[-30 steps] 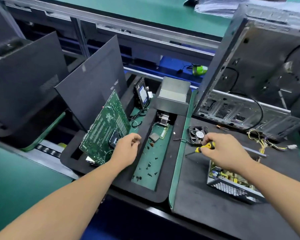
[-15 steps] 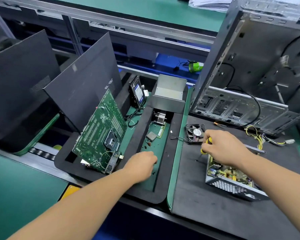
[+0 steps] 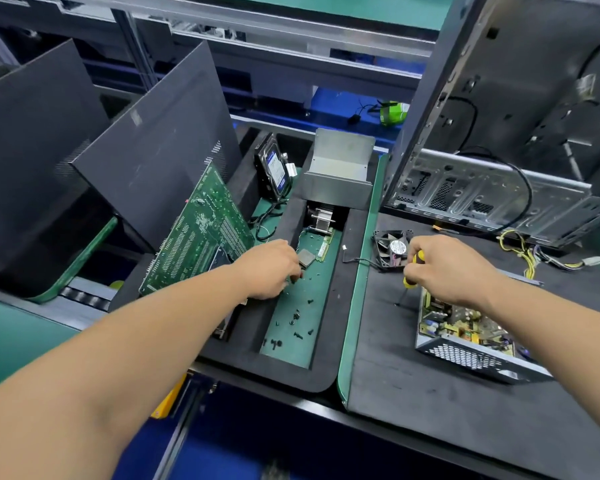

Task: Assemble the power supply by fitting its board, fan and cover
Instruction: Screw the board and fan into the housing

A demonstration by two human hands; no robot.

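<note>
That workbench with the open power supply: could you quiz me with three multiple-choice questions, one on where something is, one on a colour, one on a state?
1. Where does the small fan lie?
A. on the dark mat, behind the power supply box
B. in the screw tray
C. inside the box

2. What colour is the screwdriver handle?
A. red
B. yellow
C. blue

3. How is the box?
A. cover on
B. open, board showing
C. empty

Answers: 1 A, it sits apart on the mat beyond the box. 2 B, yellow shows in the right hand. 3 B, components show from above.
</note>
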